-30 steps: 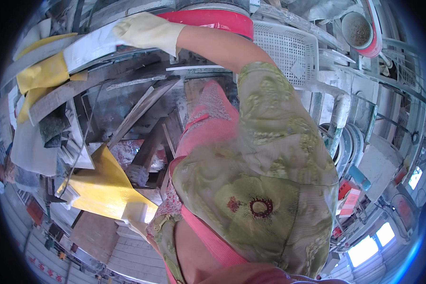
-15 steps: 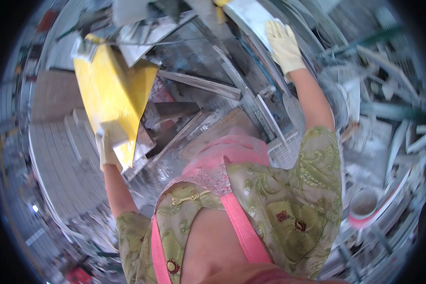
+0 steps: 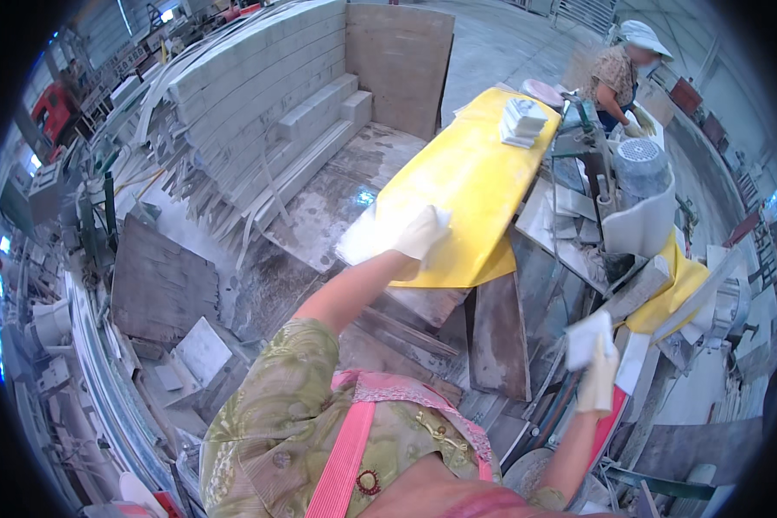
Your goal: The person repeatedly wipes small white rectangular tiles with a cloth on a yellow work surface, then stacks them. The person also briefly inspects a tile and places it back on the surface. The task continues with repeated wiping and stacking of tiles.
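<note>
The right hand (image 3: 597,384) clasps a white tile (image 3: 586,342), likely stiff, brittle, best held edgewise; whether the left hand (image 3: 419,235) holds anything is unclear.

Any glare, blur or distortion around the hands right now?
Head view: white glare hides detail around the left hand, on the yellow sheet; head view: the white tile in the right hand looks soft; head view: fisheye bending toward the rim, with black corners.

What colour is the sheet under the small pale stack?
Yellow; the sheet shows best in the current head view.
</note>
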A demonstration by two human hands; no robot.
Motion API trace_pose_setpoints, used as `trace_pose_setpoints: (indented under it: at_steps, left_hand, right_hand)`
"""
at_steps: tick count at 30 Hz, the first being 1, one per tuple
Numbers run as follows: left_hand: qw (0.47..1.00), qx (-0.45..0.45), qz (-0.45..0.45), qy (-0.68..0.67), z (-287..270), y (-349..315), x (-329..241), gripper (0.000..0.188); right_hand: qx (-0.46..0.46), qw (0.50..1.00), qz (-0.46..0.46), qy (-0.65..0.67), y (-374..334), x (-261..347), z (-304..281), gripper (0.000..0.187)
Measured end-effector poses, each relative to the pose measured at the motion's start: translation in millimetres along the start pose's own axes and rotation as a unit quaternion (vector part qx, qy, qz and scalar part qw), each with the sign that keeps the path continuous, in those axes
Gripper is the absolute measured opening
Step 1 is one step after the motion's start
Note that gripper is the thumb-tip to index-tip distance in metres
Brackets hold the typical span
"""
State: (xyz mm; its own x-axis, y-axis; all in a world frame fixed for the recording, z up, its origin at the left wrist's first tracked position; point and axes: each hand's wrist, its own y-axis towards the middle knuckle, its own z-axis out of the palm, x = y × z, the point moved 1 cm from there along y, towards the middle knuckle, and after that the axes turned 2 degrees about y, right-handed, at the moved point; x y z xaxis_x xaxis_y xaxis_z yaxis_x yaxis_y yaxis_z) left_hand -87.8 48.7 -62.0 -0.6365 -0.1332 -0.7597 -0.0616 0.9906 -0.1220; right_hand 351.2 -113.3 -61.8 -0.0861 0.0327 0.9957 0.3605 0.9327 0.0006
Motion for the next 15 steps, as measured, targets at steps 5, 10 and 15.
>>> trace_pose_setpoints:
  at_steps: [5, 10, 15]
  left_hand:
    - [0.987, 0.041, 0.132, 0.078, -0.2, -2.2, 11.4, 0.054]
    - [0.962, 0.187, -0.043, -0.195, -20.7, 3.5, 1.1, 0.073]
    - [0.959, 0.113, -0.085, -0.246, -17.5, 1.8, -1.4, 0.071]
  right_hand:
    - [0.08, 0.989, -0.077, 0.097, -9.1, 4.0, 229.1, 0.042]
    - [0.077, 0.995, 0.007, 0.054, 7.8, -17.0, 367.4, 0.051]
    - [0.26, 0.947, 0.04, 0.183, 4.6, -23.3, 362.5, 0.072]
